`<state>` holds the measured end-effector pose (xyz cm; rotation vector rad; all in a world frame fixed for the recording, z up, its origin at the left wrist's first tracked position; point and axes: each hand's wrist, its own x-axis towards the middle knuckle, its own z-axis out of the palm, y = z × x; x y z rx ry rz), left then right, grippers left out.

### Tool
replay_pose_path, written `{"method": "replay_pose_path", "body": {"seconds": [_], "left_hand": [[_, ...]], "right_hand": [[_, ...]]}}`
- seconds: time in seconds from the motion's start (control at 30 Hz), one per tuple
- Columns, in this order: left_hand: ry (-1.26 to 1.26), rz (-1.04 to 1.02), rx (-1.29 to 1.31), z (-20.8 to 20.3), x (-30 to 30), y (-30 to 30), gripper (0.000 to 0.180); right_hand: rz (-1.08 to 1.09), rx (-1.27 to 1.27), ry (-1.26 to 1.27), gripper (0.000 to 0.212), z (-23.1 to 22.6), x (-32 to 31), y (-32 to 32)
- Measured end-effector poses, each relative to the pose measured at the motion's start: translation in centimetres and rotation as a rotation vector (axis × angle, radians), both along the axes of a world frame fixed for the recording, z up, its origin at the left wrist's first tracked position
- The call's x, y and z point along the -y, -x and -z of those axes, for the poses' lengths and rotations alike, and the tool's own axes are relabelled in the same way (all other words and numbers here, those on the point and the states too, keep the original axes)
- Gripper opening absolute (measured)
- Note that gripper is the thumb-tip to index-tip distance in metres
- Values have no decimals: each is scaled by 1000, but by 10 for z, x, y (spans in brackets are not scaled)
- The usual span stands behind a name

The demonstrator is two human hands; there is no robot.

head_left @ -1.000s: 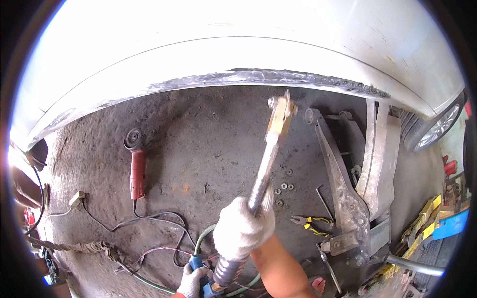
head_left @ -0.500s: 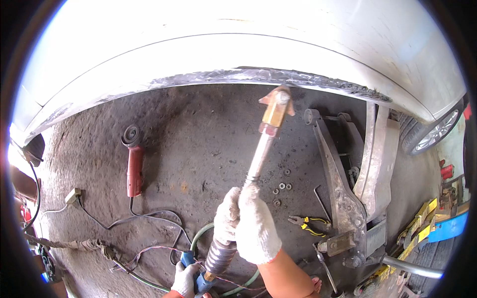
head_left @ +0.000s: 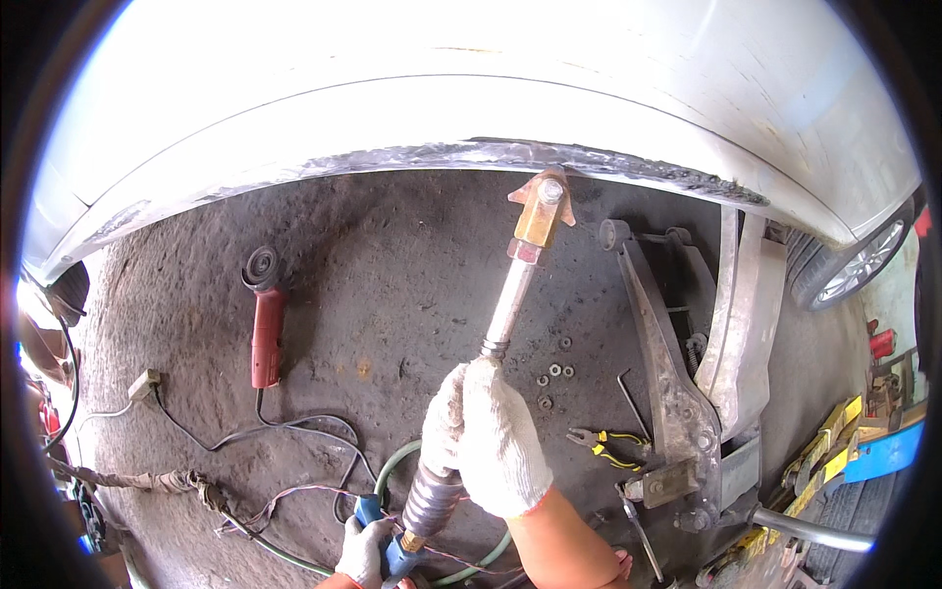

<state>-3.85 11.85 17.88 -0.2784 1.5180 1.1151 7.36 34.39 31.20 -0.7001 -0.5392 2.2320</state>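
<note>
A long spot-weld dent puller [head_left: 511, 299] with a metal shaft, a ribbed dark sleeve and a triangular copper-coloured tip points away from me. Its tip lies at the lower edge of the white car's sill [head_left: 432, 157], where the surface is grey and scraped; whether they touch I cannot tell. At the lower middle, my left hand [head_left: 361, 552], in a white knit glove, is closed around the puller's blue handle [head_left: 397, 560]. Further up, my right hand [head_left: 498, 442], gloved alike, wraps the shaft just above the ribbed sleeve [head_left: 429, 503].
A red angle grinder [head_left: 266, 329] lies on the floor at left, its cord trailing. Right of the puller are several nuts [head_left: 555, 370], yellow-black pliers [head_left: 608, 444], a hex key [head_left: 634, 402] and a metal floor jack [head_left: 677, 393]. Hoses and wires [head_left: 265, 535] run near my left hand.
The view has shifted slightly. The puller's tip, blurred before, is now sharp and sits a little further left in the picture. Both hands keep their holds.
</note>
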Motion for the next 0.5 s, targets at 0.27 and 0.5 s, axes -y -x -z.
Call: {"method": "replay_pose_path", "body": {"seconds": [0.27, 0.5], "left_hand": [[50, 12, -26, -6, -5, -3, 36], [35, 54, -54, 3, 2, -2, 30]], "right_hand": [[13, -30, 9, 32, 2, 0, 2], [4, 45, -76, 33, 1, 0, 1]]}}
